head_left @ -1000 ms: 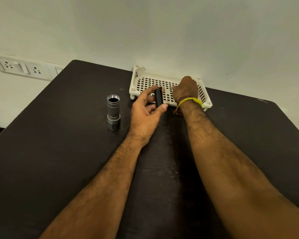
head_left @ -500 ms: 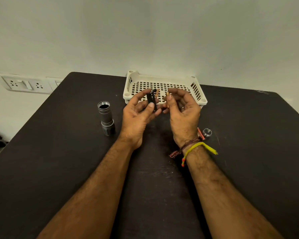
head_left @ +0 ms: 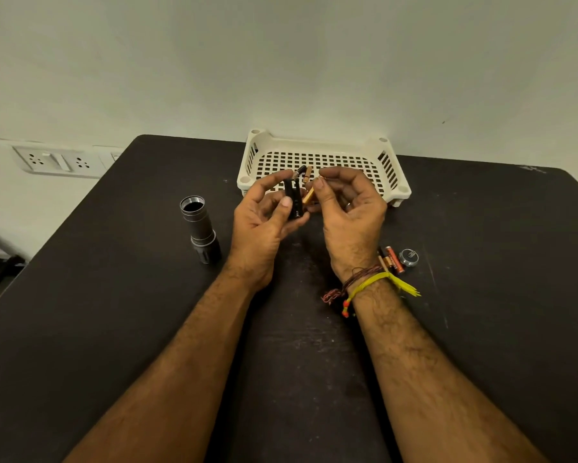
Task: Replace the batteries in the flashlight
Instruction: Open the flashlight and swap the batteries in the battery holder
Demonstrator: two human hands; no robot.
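Left hand (head_left: pixel 259 225): pinches the black, boxy battery holder (head_left: pixel 293 198).
Right hand (head_left: pixel 349 212): grips a slim copper-toned battery (head_left: pixel 309 194).
Flashlight body (head_left: pixel 199 232): ribbed grey metal tube, upright, open-topped.

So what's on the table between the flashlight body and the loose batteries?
In the head view, only both wrists cross between the flashlight body and loose batteries; the table is otherwise bare.

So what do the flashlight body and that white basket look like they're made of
Flashlight body: looks like grey metal with a matte finish, judging by the machined threads at its open top and the dull sheen. White basket: looks like molded plastic, cream, slightly glossy, given its uniform grid of holes and rounded corner posts.
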